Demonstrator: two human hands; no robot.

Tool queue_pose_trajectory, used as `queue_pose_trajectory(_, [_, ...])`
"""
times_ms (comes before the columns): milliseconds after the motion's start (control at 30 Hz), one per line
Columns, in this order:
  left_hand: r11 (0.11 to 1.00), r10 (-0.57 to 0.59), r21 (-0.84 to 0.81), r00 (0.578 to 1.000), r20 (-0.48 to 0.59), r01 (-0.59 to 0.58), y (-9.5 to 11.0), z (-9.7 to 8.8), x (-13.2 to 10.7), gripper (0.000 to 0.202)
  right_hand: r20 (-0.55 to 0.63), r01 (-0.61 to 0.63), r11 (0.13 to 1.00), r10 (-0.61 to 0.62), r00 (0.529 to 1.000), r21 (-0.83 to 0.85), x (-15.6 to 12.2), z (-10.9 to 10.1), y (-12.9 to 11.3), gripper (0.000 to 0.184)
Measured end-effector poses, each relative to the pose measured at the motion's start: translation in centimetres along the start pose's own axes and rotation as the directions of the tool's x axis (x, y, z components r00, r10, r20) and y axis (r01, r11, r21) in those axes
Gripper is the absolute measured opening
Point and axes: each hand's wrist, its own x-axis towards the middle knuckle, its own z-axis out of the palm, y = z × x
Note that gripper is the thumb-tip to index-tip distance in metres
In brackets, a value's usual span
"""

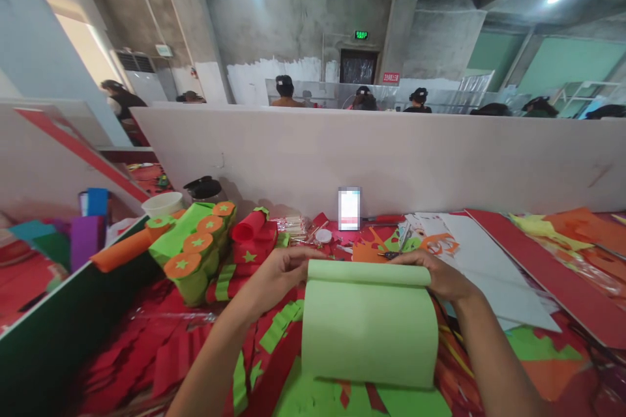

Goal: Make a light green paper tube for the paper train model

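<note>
A sheet of light green paper [369, 332], its far edge rolled into a tube, hangs above the cluttered table between my hands. My left hand [288, 268] grips the left end of the rolled edge, and my right hand [433, 270] is closed on its right end. The near part of the sheet curves down toward me. Beneath it lie bright green paper pieces [313, 394]. Left of my left hand stand green paper rolls with orange star caps [198, 244], beside red rolls [249, 228] with green bands.
A phone [349, 208] leans against the white partition [342, 150]. White board sheets [493, 267], a red strip [548, 273] and orange scraps [567, 225] lie at right. Red paper pieces [171, 352] cover the near left. Several people sit beyond the partition.
</note>
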Motion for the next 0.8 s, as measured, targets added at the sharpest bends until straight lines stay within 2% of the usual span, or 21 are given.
queue_pose_trajectory(67, [0.997, 0.071, -0.038, 0.996, -0.053, -0.073, 0.5, 0.5, -0.2, 0.032, -0.132, 0.002, 0.999, 0.004, 0.991, 0.045, -0.3, -0.2, 1.5, 0.032])
queue_pose_trajectory(133, [0.990, 0.116, -0.074, 0.992, -0.057, -0.120, 1.2, 1.1, -0.6, 0.031, -0.221, -0.008, 0.990, 0.040, 0.974, 0.143, -0.6, -0.3, 3.0, 0.031])
queue_pose_trajectory(267, [0.973, 0.190, -0.130, 0.982, -0.019, -0.191, 2.2, 2.5, -1.3, 0.029, -0.146, -0.076, 0.937, 0.133, 0.980, 0.341, -1.0, -0.1, 4.2, 0.025])
queue_pose_trajectory(367, [0.965, 0.217, -0.149, 0.976, 0.004, -0.214, 2.8, 3.3, -1.5, 0.029, -0.111, -0.078, 0.923, 0.129, 0.985, 0.377, -1.1, 0.1, 3.8, 0.024])
queue_pose_trajectory(567, [0.983, 0.149, -0.108, 0.989, -0.020, -0.151, 3.4, 3.7, -1.5, 0.023, -0.154, -0.045, 0.965, 0.087, 0.984, 0.260, -1.0, -0.2, 3.2, 0.028])
queue_pose_trajectory(667, [0.993, 0.076, -0.091, 0.997, 0.028, -0.073, 3.0, 3.2, -1.2, 0.027, -0.170, -0.042, 0.977, 0.079, 0.982, 0.208, -1.1, -0.4, 2.9, 0.027])
queue_pose_trajectory(800, [0.997, -0.021, -0.071, 0.994, 0.107, 0.028, 2.0, 2.5, -0.8, 0.030, -0.127, -0.087, 0.979, 0.111, 0.986, 0.184, -1.2, -0.4, 2.3, 0.029])
